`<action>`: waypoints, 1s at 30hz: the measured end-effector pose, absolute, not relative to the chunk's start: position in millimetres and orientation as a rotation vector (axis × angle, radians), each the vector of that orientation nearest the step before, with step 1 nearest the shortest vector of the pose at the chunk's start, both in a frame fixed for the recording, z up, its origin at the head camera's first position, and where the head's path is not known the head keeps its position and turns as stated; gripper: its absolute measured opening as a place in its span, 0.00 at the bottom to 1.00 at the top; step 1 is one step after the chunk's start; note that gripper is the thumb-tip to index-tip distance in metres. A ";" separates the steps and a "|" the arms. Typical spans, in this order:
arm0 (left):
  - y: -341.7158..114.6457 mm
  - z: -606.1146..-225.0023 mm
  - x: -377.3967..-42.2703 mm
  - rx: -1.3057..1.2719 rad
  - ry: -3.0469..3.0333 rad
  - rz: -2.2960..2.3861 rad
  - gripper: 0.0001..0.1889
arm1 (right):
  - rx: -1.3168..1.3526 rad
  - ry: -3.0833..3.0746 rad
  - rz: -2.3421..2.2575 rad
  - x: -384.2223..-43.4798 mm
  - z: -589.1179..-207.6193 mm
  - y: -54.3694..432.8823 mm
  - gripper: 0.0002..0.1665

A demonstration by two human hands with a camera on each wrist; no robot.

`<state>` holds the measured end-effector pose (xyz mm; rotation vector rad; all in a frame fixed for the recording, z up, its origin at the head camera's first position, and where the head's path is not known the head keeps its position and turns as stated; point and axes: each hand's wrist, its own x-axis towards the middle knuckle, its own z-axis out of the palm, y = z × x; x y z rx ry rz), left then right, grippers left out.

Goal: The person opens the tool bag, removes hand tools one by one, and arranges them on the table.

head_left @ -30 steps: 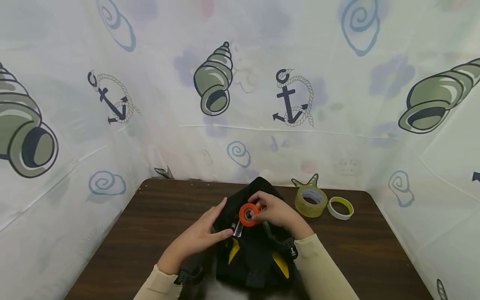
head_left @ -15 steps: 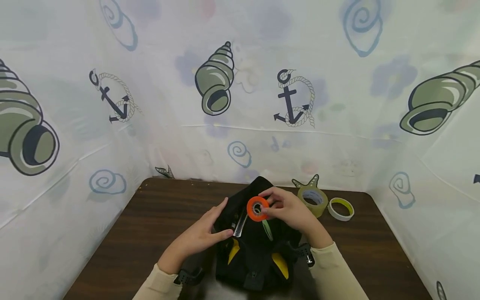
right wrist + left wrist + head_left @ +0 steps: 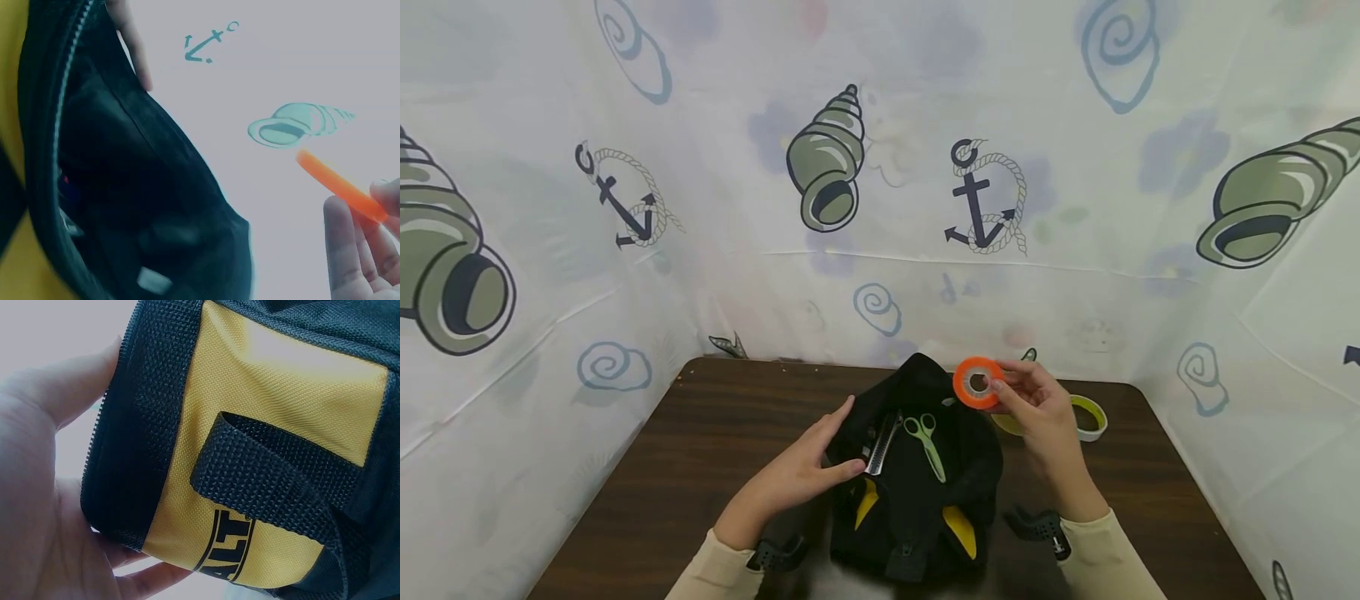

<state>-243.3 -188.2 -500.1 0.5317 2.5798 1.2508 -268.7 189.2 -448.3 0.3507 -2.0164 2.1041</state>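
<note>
In the head view a black tool bag (image 3: 917,508) with yellow patches stands on the table, its mouth gaping. My left hand (image 3: 793,475) rests against its left side, fingers straight and thumb spread at the rim; in the left wrist view the bag's yellow side (image 3: 287,381) and webbing loop show. Between thumb and fingers my right hand (image 3: 1041,408) pinches a roll of orange tape (image 3: 962,398), raised beyond the bag's right back corner. Inside the bag lie green-handled scissors (image 3: 933,450) and a slim silver strip (image 3: 880,450) of unclear kind.
Behind the right hand, a roll of clear tape (image 3: 1007,424) is mostly hidden. Beside it a white and yellow tape roll (image 3: 1096,414) is partly covered. The brown table (image 3: 715,425) meets a printed cloth backdrop (image 3: 910,183) at its back and sides.
My right hand has lifted the roll of orange tape out from over the bag, moving right and back. The scissors in the bag have come into view. My left hand stays put.
</note>
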 end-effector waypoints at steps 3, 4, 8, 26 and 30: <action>-187.3 -499.4 -244.1 0.532 2.580 1.249 0.51 | 0.289 -1.935 2.102 -264.5 -447.9 202.1 0.25; -187.0 -499.5 -244.6 0.536 2.580 1.249 0.51 | 0.270 -1.915 2.097 -263.6 -448.7 206.3 0.25; -186.4 -499.9 -246.6 0.560 2.580 1.242 0.50 | 0.199 -1.841 2.112 -261.8 -455.7 222.5 0.26; -183.5 -501.5 -245.9 0.594 2.560 1.283 0.50 | -0.284 -1.524 2.207 -270.9 -482.8 347.4 0.24; -187.8 -502.6 -243.6 0.612 2.593 1.289 0.51 | -0.305 -1.516 2.233 -275.1 -489.1 361.1 0.24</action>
